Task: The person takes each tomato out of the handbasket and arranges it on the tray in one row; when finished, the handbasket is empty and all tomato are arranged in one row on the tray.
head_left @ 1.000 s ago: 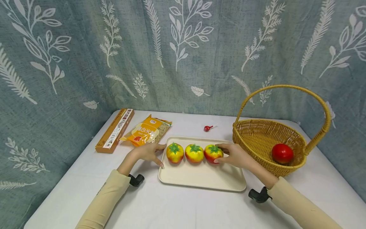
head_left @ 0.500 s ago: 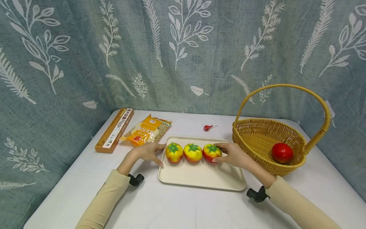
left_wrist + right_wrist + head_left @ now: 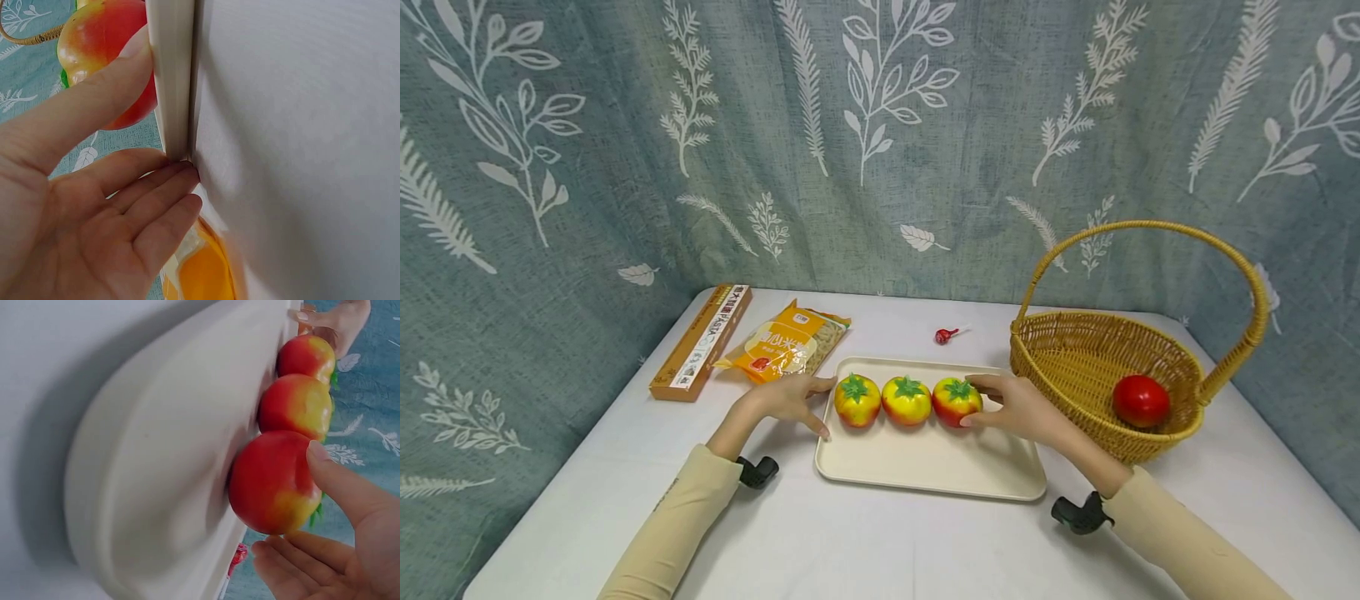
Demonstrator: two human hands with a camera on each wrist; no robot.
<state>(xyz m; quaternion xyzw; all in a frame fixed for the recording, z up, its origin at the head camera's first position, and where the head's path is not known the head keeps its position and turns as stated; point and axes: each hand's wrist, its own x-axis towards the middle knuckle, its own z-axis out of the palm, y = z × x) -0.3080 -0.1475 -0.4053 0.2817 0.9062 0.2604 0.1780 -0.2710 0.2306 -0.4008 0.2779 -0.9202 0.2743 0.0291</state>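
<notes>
Three yellow-and-red, tomato-like fruits with green leafy tops stand in a row on a cream tray: a left one, a middle one and a right one. My right hand holds the right fruit at its side, thumb in front and fingers behind. In the right wrist view the thumb lies against its skin, with the fingertips at its lower edge. My left hand is at the tray's left end, fingers spread and nearly straight. Its thumb and fingertips touch the tray's rim.
A wicker basket with a tall handle stands right of the tray, holding a red round fruit. Behind the tray lies a small red lollipop. A yellow food bag and a long pasta box lie back left.
</notes>
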